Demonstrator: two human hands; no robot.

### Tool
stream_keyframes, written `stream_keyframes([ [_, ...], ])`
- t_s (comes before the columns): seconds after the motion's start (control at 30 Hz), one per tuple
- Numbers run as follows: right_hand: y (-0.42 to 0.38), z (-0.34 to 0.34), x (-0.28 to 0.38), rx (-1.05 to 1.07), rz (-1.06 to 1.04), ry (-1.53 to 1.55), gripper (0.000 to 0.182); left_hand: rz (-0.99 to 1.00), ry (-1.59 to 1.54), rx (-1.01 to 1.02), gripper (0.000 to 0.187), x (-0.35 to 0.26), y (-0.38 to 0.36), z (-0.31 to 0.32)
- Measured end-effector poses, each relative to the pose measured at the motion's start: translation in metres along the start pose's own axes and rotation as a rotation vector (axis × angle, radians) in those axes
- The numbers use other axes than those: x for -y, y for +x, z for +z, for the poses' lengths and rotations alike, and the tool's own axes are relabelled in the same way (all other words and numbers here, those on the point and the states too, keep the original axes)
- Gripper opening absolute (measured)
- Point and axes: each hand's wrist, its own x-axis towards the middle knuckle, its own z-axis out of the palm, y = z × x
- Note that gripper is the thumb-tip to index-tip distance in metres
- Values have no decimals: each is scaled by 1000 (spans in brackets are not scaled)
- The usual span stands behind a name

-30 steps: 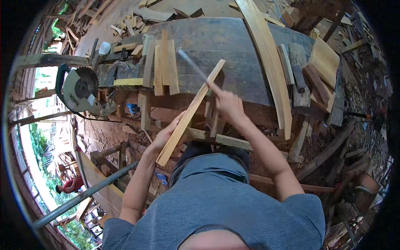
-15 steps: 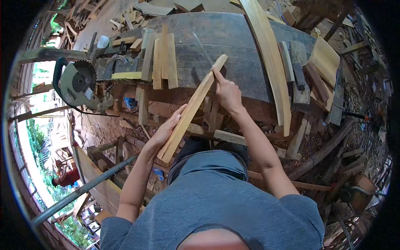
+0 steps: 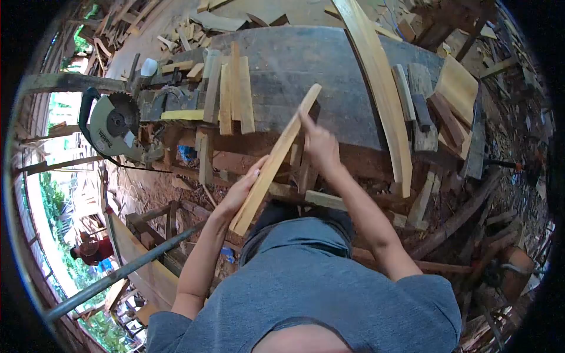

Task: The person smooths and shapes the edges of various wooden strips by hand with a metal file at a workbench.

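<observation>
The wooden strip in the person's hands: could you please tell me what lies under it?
Under the strip: the dark workbench at its far end, lower timbers further down. The left hand supports it from below; whatever it covers directly is hidden.

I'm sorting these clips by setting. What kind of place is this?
Most likely an open-sided woodworking shed: a circular saw sits at the end of a dark workbench, offcuts lie everywhere, and the left hand steadies a wooden slat.

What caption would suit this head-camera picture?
Left hand steadies a slanted wooden strip; right hand works near its upper end, circular saw nearby.
</observation>
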Motion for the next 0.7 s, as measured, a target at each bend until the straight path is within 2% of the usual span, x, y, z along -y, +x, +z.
stream_keyframes([
  [0.03, -26, -6, 13, 43, -54, -47, 61, 7, 15, -26, 49, -1, 1, 1],
  [0.1, -65, -16, 29, 131, -119, 75, 70, -60, -37, -28, 50, -7, -6, 4],
  [0.2, -33, -16, 11, 75, -98, -118, 64, -63, -49, -30, 50, -3, -6, 9],
  [0.23, -7, -12, -2, 10, -34, -96, 59, -14, -91, 76, 50, -3, -6, 5],
  [0.3, 37, -7, -24, -35, 145, -99, 56, 32, 9, 19, 52, 5, 1, 0],
  [0.37, 41, -9, -26, -32, 118, -11, 56, 51, 104, -19, 54, 4, 1, -3],
  [0.43, 9, -11, -6, 95, 33, -98, 56, 39, 45, 0, 55, 5, 0, -4],
  [0.5, -36, -19, 16, 146, -77, -48, 57, 34, 30, 1, 55, 6, 0, -5],
  [0.57, -27, -28, 15, 215, -26, -31, 56, -17, -24, 41, 53, 3, -4, -7],
  [0.63, 15, -11, -15, 38, 8, -61, 56, 31, -131, 146, 51, 7, -2, -8],
  [0.67, 34, -6, -26, 29, 12, -63, 56, 50, -187, 200, 50, 9, -1, -9],
  [0.7, 55, -2, -33, -15, 68, -87, 55, 33, -112, 90, 49, 6, -2, -5],
])
